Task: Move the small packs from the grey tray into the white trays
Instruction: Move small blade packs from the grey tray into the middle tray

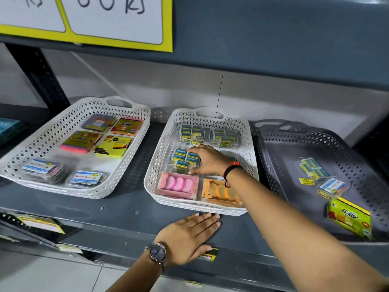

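A clear pack of blue-and-white apsara blocks lies in the middle of the centre white tray, behind the pink box at its front edge. The right hand reaches in palm down, fingers curled around that pack. The left hand lies flat and open on the shelf, fingertips just before the tray's front edge. The grey tray holds three more packs towards its right side

3 small packs lie in the grey tray; 2 white trays hold others.
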Action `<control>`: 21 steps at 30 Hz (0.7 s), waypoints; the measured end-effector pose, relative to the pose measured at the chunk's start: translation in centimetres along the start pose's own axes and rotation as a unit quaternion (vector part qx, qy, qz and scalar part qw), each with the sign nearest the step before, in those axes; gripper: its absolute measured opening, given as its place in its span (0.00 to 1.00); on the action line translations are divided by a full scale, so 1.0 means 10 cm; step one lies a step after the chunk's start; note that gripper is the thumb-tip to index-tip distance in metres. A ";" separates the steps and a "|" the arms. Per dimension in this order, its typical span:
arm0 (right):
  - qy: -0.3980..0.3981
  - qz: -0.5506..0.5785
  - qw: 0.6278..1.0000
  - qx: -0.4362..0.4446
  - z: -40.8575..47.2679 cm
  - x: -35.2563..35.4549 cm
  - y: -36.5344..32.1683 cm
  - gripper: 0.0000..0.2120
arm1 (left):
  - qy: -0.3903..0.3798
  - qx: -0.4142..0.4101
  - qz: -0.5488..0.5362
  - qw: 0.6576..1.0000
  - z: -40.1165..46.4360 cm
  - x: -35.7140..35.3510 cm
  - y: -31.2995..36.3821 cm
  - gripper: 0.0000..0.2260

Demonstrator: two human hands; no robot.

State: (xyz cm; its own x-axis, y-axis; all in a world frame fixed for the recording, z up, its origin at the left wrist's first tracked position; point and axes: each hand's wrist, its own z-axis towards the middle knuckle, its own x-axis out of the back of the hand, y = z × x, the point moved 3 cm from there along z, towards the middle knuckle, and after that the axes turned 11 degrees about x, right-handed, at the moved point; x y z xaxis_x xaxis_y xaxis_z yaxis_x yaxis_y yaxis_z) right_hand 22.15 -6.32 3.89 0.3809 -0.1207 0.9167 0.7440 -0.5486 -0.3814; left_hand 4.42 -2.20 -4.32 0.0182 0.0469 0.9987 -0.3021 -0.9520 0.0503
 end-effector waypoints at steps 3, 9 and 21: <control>-0.008 0.003 1.000 -0.007 -0.01 -0.01 0.00 0.37 | 0.019 -0.002 0.004 1.000 0.01 0.02 0.00 0.25; 0.088 -0.028 0.996 0.006 -0.27 0.32 -0.01 0.29 | 0.037 -0.006 0.008 0.999 0.01 -0.01 0.00 0.26; 0.103 -0.003 0.901 -0.422 -1.92 0.61 1.79 0.28 | 0.021 -0.010 -0.012 1.000 -0.01 0.00 0.00 0.25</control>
State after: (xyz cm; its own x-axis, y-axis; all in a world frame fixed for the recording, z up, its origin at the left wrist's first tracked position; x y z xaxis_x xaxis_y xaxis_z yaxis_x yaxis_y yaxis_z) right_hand 27.26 -32.78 4.92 0.2027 -0.2184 0.9546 0.0307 -0.9729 -0.2291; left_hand 4.29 -2.17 -4.30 -0.0132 0.0827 0.9965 -0.3218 -0.9439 0.0741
